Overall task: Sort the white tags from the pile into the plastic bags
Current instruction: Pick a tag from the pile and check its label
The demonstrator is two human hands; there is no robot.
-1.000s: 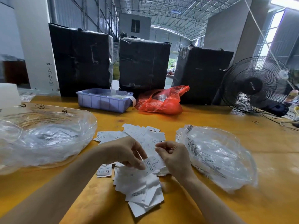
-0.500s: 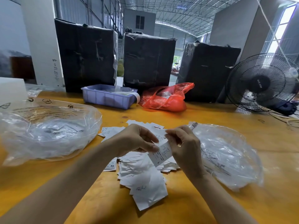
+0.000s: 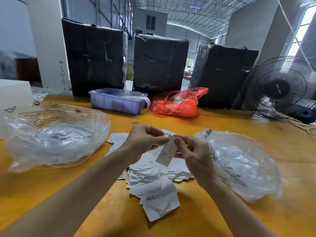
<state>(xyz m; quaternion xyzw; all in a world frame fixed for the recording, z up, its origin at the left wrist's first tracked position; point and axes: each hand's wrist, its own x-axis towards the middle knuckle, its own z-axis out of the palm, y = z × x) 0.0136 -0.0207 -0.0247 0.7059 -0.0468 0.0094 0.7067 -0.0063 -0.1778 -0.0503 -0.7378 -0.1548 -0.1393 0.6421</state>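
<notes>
Above the pile (image 3: 153, 183) of white tags, from the head camera, I see both hands lifted higher than half a second ago, and the tag (image 3: 166, 153) they share now hangs nearly upright instead of slanting across the heap. My left hand (image 3: 145, 142) pinches its top edge between thumb and forefinger; my right hand (image 3: 193, 154) pinches the same top edge from the other side, its remaining fingers curled loosely. The view itself has crept closer to the surface since then.

That tag is a narrow white slip with small dark print I cannot read, clear of the pile below it. Loose tags lie overlapping under and ahead of my wrists; one shows "XS". A clear plastic bag (image 3: 51, 139) with tags inside sits to the left of the pile, and a second clear bag (image 3: 239, 165), printed with black text, lies just right of it.

Everything rests on a yellow-orange surface (image 3: 282, 211). Along its far edge stand a lilac bin (image 3: 118, 102), a red plastic bag (image 3: 177, 105), three black-wrapped bales (image 3: 160, 64) and a black fan (image 3: 280, 88). Beyond them rises a hall with a steel-truss roof.
</notes>
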